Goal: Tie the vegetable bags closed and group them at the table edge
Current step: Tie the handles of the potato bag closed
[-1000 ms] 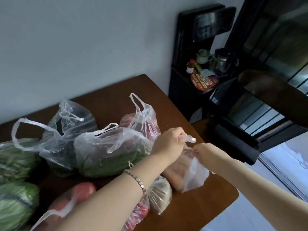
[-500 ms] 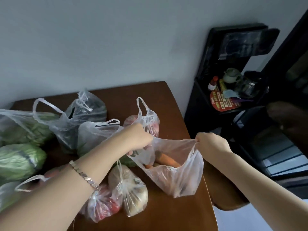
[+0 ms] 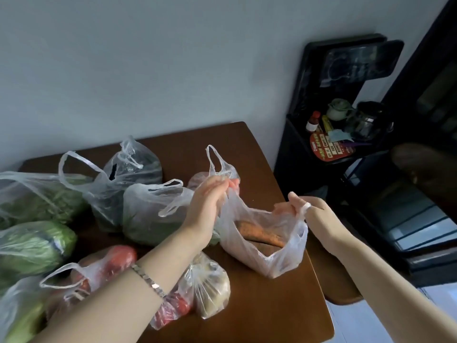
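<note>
**Carrot bag held open by its handles, ready for tying**

The carrot bag [image 3: 262, 241] stands near the table's [image 3: 259, 305] right edge, mouth spread. The left hand [image 3: 210, 206] pinches one handle between closed fingers; the right hand [image 3: 306, 211] has the other looped over a finger, grip closed on it. Pulling the handles apart likely tensions the plastic for knotting. Untied bags wait left of it
</note>
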Demonstrator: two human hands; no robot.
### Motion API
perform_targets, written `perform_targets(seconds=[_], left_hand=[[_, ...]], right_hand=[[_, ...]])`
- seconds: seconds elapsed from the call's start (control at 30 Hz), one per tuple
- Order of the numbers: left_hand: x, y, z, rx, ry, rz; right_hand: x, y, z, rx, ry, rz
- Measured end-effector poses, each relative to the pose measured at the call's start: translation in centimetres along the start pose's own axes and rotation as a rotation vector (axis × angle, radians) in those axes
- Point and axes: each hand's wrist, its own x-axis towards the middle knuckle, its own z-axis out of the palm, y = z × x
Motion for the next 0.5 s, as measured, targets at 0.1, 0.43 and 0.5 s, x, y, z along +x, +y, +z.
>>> perform_targets(seconds=[0.1, 0.43, 0.5], left_hand=[[-0.5, -0.9, 0.1, -0.032, -0.093, 0.037], [-2.7, -2.9, -0.8, 0.188, -0.268, -0.086], [-3.1, -3.1, -0.6, 0.166, -0.283, -0.141]], right_hand=[[-0.5, 0.5, 0.8, 0.117, -0.288, 0.069], [0.9, 2.6, 2.4, 0.416, -0.011, 0.453], [1.2, 3.7, 2.9, 0.36, -0.019, 0.479]])
